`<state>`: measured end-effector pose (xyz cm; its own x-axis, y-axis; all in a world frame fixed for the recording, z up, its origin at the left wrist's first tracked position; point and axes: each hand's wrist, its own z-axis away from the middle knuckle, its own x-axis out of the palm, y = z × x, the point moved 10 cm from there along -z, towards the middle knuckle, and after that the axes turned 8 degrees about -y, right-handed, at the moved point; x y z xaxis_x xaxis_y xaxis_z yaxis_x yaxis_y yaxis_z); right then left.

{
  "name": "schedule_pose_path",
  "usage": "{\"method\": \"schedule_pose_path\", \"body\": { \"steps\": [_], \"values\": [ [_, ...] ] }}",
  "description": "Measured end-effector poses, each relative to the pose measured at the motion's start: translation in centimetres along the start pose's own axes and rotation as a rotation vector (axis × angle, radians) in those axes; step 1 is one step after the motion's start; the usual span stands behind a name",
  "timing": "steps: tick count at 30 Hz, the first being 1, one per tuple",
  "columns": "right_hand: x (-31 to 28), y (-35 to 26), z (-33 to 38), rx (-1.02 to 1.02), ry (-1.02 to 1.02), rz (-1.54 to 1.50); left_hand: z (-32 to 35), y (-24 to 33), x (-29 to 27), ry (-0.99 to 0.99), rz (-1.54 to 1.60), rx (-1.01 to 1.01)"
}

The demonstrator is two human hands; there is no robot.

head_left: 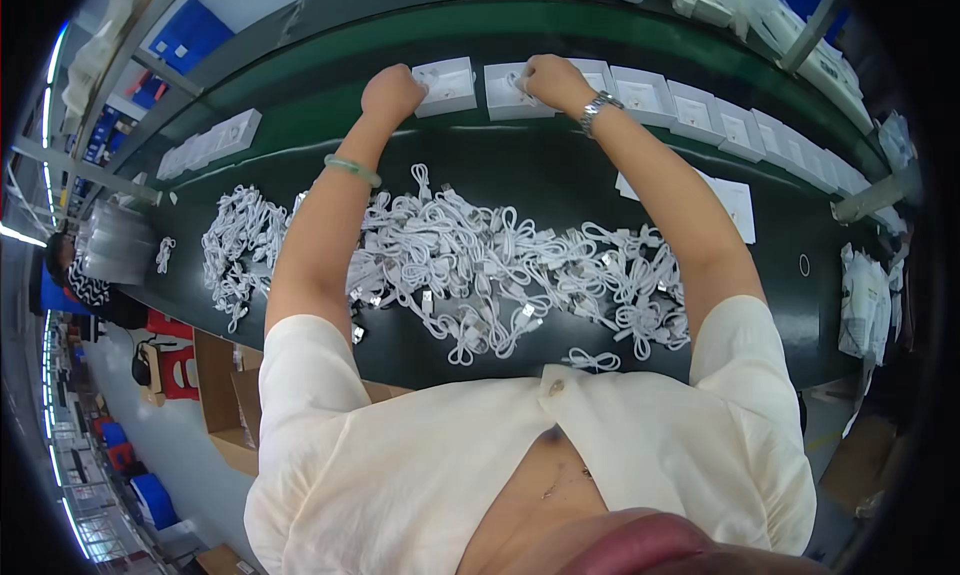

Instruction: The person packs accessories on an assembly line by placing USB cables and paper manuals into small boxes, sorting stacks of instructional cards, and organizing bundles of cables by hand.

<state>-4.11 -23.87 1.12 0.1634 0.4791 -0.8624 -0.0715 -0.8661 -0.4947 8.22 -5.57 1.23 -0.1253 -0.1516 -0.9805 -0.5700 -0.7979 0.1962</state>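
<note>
Both my arms stretch forward over the table to a row of open white boxes. My left hand [392,93] is closed, its fingers at the left side of an open white box [456,87]; a bit of white cable [428,78] shows at the fingertips. In the neighbouring open white box [505,110], my right hand [556,81] pinches a looped white cable [516,83]. The fingertips of both hands are partly hidden. Between my forearms lies a big heap of coiled white cables [480,245] with plugs at their ends.
More open white boxes [697,113] run off to the right on the green belt [310,100]; others [238,133] stand at left. White sheets [737,210] lie by my right forearm. Clear plastic packs [117,243] sit at the left end, near a seated person. Metal posts [868,200] frame the table.
</note>
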Motion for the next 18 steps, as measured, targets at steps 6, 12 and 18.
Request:
{"method": "schedule_pose_path", "body": {
  "steps": [6, 12, 18],
  "values": [
    [2.4, 0.5, -4.8, 0.154, 0.065, 0.067, -3.3, -0.1, 1.1, 0.010, -0.083, -0.185],
    [5.1, -0.4, -6.0, 0.015, -0.069, 0.107, -4.6, -1.6, 1.5, 0.130, -0.370, -0.158],
    [5.3, -7.8, 2.9, -0.363, -0.384, 0.005, 1.3, -1.1, 0.5, -0.133, -0.344, -0.031]
  ]
}}
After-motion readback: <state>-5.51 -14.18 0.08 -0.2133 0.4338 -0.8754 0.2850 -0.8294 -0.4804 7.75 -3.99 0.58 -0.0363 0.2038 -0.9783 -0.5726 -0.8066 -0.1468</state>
